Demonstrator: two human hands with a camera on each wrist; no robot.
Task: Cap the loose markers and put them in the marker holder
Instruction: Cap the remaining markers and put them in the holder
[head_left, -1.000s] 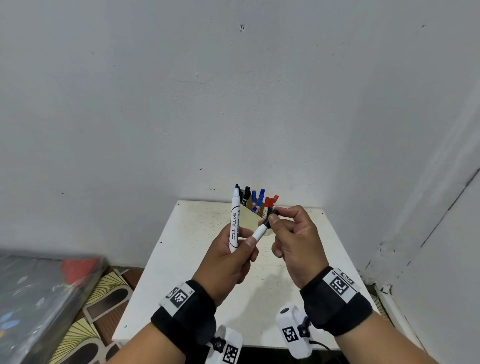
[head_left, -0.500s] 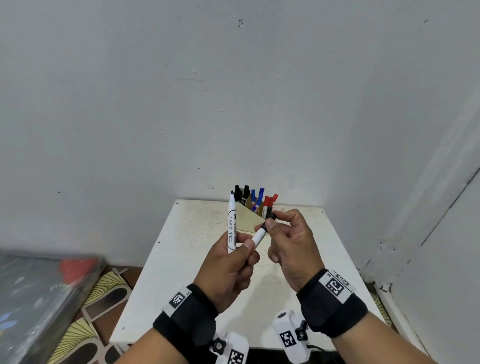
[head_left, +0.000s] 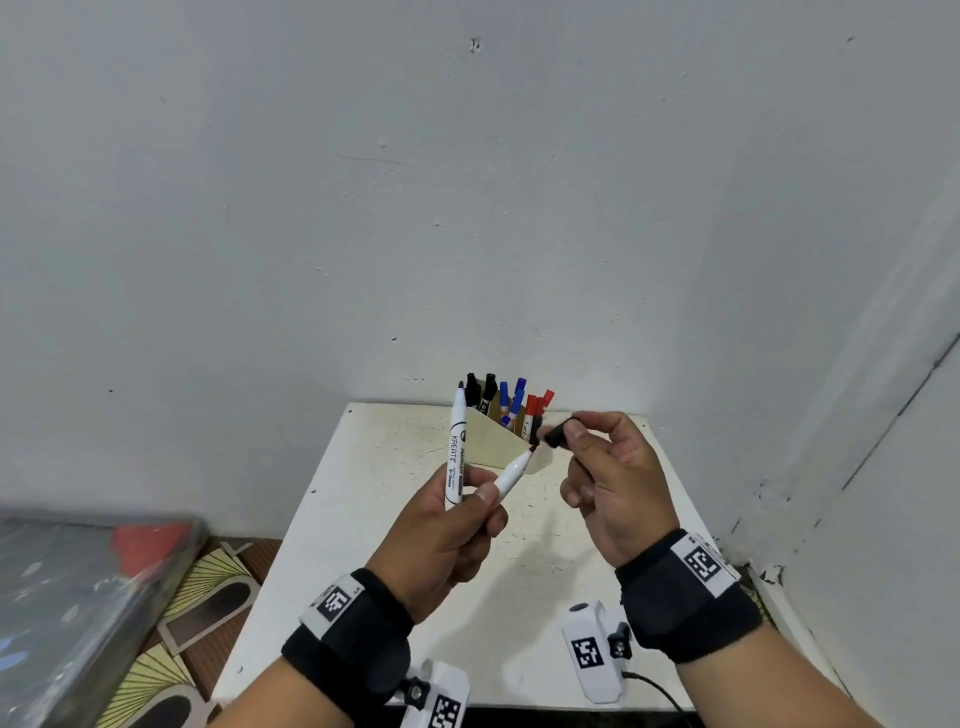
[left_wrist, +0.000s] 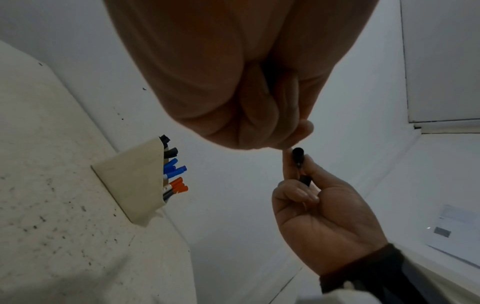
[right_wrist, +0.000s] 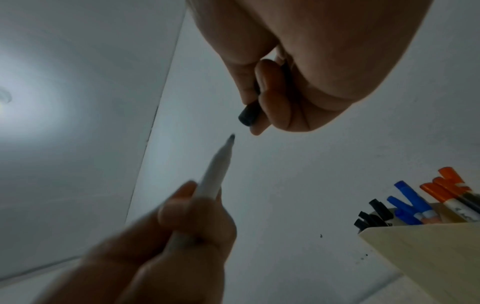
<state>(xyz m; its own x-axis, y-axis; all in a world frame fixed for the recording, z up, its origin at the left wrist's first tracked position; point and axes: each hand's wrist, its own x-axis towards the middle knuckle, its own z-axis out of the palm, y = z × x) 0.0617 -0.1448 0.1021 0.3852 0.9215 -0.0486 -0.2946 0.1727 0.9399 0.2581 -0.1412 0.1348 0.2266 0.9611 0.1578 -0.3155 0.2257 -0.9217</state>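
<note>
Now capping step in hand. Left hand (head_left: 441, 535) grips two markers: upright marker (head_left: 455, 449) with bare tip, and slanted marker (head_left: 511, 472) pinched under thumb, its tip aimed at black cap (head_left: 558, 435). Right hand (head_left: 613, 483) pinches cap between thumb and fingers, mouth just short of tip, apart. Next move, likely: line cap up with tip, push on; then second marker. Holder (head_left: 493, 441) stands at back of desk (head_left: 363, 467), already stocked. Left fingers mostly hidden; cap for second marker not seen.

A white table (head_left: 332, 499) stands beside a patterned mat (head_left: 208, 587).
</note>
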